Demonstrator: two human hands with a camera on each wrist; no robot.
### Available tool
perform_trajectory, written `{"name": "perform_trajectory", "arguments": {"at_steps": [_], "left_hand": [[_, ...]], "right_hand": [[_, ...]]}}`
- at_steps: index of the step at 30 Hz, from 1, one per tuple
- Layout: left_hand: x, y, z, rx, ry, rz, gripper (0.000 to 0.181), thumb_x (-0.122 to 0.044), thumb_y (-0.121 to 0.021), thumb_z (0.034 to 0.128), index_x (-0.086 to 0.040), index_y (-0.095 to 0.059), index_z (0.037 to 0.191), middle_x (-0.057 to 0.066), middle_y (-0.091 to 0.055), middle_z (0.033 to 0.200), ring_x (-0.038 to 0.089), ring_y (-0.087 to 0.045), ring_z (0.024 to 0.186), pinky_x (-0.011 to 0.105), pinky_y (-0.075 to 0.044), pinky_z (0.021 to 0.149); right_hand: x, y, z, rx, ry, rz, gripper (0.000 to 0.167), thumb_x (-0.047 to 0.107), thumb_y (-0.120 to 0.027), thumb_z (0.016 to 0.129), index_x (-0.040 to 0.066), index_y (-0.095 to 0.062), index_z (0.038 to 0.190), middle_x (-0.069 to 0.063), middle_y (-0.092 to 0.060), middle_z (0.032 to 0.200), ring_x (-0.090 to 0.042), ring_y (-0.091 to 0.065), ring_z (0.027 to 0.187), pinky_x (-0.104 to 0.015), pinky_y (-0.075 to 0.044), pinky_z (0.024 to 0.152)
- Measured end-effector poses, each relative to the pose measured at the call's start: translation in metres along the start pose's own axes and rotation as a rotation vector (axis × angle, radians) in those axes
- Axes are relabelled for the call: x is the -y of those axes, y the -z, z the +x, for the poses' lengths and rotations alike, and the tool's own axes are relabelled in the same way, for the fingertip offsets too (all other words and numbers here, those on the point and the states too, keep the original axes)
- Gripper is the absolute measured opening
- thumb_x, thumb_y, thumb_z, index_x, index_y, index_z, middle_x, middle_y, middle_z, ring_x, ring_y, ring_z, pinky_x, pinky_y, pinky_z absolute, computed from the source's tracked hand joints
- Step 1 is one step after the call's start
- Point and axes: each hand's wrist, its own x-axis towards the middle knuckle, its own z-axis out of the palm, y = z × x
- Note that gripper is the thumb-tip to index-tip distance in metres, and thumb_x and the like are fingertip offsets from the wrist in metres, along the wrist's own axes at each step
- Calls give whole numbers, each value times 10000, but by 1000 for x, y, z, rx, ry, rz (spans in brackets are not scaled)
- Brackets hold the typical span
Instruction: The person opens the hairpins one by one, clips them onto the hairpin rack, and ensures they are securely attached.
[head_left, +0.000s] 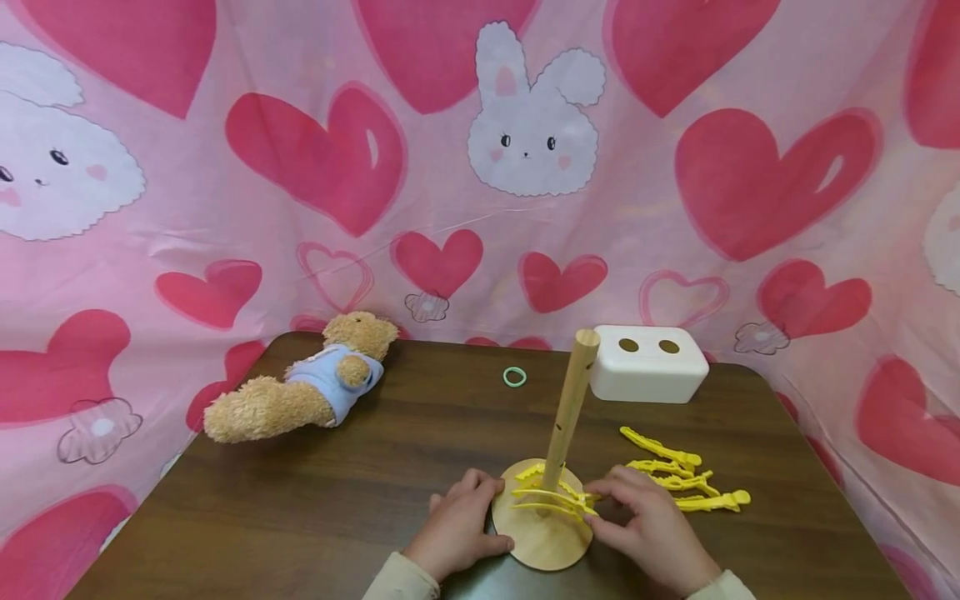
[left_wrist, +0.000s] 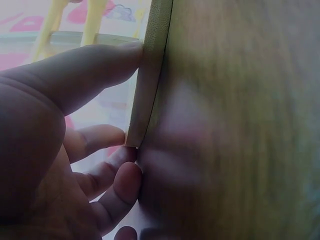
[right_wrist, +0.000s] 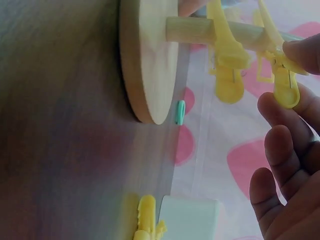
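Note:
A wooden stand has a round base (head_left: 546, 546) and an upright pole (head_left: 572, 400) on the table. My left hand (head_left: 459, 527) holds the base by its rim; in the left wrist view the thumb (left_wrist: 100, 65) presses its edge, with fingertips at the rim further round. My right hand (head_left: 654, 525) pinches the tail end of a yellow alligator hair clip (right_wrist: 286, 92), whose long prongs reach to the pole. Beside it, nearer the base, another yellow hair clip (right_wrist: 229, 75) sits at the pole; its exact grip on the wood is hidden.
Several loose yellow clips (head_left: 660, 450) lie right of the stand. Behind them is a white box (head_left: 648, 379) with two holes. A small green ring (head_left: 514, 377) lies at the back, and a teddy bear (head_left: 322, 379) in blue lies at the left.

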Motion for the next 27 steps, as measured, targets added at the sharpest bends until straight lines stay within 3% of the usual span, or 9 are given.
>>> {"name": "perform_trajectory", "arguments": {"at_steps": [11,22,27], "left_hand": [[2,-1,7,-12,21,-57,740,-383,-904,707,-101,-609,1325,8,-545,1181,240,-537,1128,442,-316,790],[10,2,19,9,30,-35,745,-409,-895,723,-121,-595,1342,50,-567,1245,293,-534,1168,530,-388,887],[12,5,19,6,38,-27,735,-405,-897,720,-131,-601,1335,46,-567,1239,295,-534,1163,548,-389,888]], "right_hand": [[-4,-5,-5,-41,-57,26,332,57,-864,763,154,-743,1057,177,-629,940,-80,-598,781,-260,-508,672],[-6,-7,1,-50,-108,6,304,114,-875,766,158,-751,1040,178,-640,938,-93,-599,789,-281,-508,678],[-7,-7,5,-13,-121,12,299,160,-870,783,151,-749,1057,189,-639,948,-107,-612,806,-294,-514,699]]}}
